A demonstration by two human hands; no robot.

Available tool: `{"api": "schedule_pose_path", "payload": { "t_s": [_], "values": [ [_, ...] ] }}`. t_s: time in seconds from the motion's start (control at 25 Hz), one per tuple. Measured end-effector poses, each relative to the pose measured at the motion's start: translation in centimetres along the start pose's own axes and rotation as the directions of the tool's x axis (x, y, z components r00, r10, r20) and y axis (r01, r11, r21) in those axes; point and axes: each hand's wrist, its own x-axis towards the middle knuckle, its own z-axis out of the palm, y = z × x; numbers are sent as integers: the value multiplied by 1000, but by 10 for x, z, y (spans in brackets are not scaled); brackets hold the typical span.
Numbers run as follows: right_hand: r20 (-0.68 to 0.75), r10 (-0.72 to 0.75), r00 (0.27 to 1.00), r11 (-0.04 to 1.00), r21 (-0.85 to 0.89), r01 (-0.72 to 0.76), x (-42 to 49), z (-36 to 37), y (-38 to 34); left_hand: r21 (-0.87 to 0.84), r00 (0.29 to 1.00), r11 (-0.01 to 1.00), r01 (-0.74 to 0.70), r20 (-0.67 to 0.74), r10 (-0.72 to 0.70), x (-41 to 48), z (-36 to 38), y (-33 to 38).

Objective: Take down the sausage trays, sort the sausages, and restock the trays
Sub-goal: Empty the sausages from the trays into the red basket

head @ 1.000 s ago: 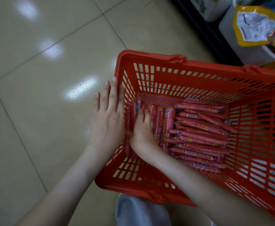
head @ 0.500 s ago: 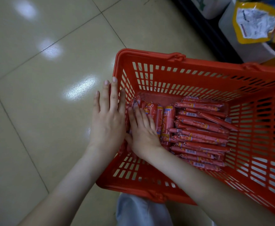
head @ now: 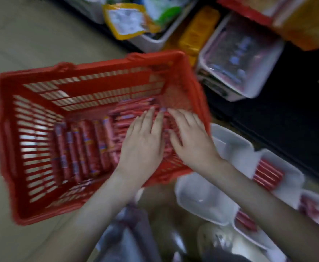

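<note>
**Both hands shift to the crosswise sausage pile**

Since the earlier frame the left hand point(head: 143, 146) has left the outer wall of the red shopping basket point(head: 101, 65) and the right hand point(head: 192, 142) has left the lengthwise row; both now lie side by side in the right half of the basket, near the middle of the frame. The view has also swung, bringing white trays into the lower right.

Both hands are flat, with straight, slightly spread fingers resting on the crosswise pile of packaged sausages point(head: 134, 112). Motion blur hides whether any fingertip has hooked under a stick. The tidy row of sausages point(head: 84, 146) stands untouched to the left of them.

The sticks look light and fairly stiff, and their glossy wrappers are probably slippery, so a loose stack would likely roll or fan out. A sound hold would be to press a bundle together from both ends and lift it level toward the empty white tray point(head: 198, 197) or the part-filled tray point(head: 291, 167).
</note>
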Motion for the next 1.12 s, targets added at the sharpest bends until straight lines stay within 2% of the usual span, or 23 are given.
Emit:
{"api": "schedule_pose_path", "payload": {
  "t_s": [0.12,0.24,0.36,0.44,0.52,0.6,0.8,0.92,1.0,1.08,1.12],
  "values": [
    [-164,141,976,988,81,-129,-77,-46,67,-170,967,953,-250,11,256,-1,18,84],
    [-206,425,881,903,158,-399,-163,-54,138,-218,878,873,-436,111,465,-13,59,144],
    [-72,698,712,715,110,-690,-244,-23,208,-256,758,823,-507,321,567,-32,118,176],
    [137,779,613,615,27,-788,-284,10,242,-218,688,773,-596,358,632,-43,159,188],
    [354,734,579,648,-112,-753,-311,48,259,-164,631,734,-659,412,658,-53,191,192],
    [459,704,542,692,-273,-668,-322,78,268,-133,606,702,-700,408,682,-64,217,194],
    [433,636,638,771,-381,-510,-321,99,279,-132,598,677,-724,370,711,-75,242,197],
    [413,689,596,713,-236,-660,-317,94,284,-123,624,723,-679,422,658,-67,243,204],
    [360,751,553,587,19,-809,-309,80,281,-158,680,777,-610,400,615,-64,237,211],
    [307,851,426,325,330,-886,-298,60,276,-341,746,844,-413,405,529,-63,227,222],
    [328,876,354,148,515,-844,-293,49,273,-449,753,863,-232,478,451,-61,220,229]
  ]
}}
